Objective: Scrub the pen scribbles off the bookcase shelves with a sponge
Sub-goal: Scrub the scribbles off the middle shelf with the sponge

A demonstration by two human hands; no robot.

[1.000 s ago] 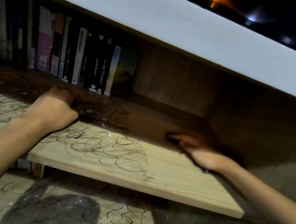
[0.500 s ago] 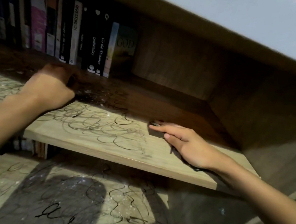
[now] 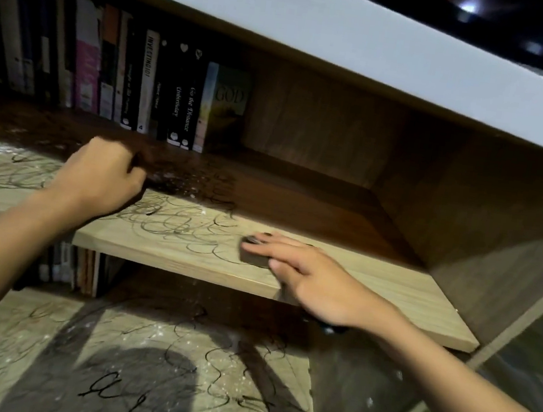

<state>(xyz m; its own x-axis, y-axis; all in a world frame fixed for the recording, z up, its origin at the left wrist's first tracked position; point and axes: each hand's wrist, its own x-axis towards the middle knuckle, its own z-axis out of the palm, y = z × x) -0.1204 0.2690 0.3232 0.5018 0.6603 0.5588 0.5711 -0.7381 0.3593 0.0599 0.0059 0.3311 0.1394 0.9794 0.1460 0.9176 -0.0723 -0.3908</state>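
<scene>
The right hand [image 3: 308, 280] lies flat on the upper shelf [image 3: 374, 281], its fingers [image 3: 268, 245] extended and pressing down on a dark sponge [image 3: 253, 255]. The sponge sits under the fingertips, close to the shelf's front edge. Directly to the left of this hand, black pen scribbles [image 3: 171, 223] cover the shelf surface; the wood to the hand's right shows bare grain.

The left hand [image 3: 101, 180] rests further left on the same shelf, on top of the scribbles, with its fingers curled under. Whether it holds anything cannot be determined from this view.

Behind the left hand, a row of books [image 3: 161, 87] stands upright against the back of the bookcase. Below both hands, the lower shelf [image 3: 39, 331] carries more scribbles [image 3: 235, 367] and white specks.
</scene>
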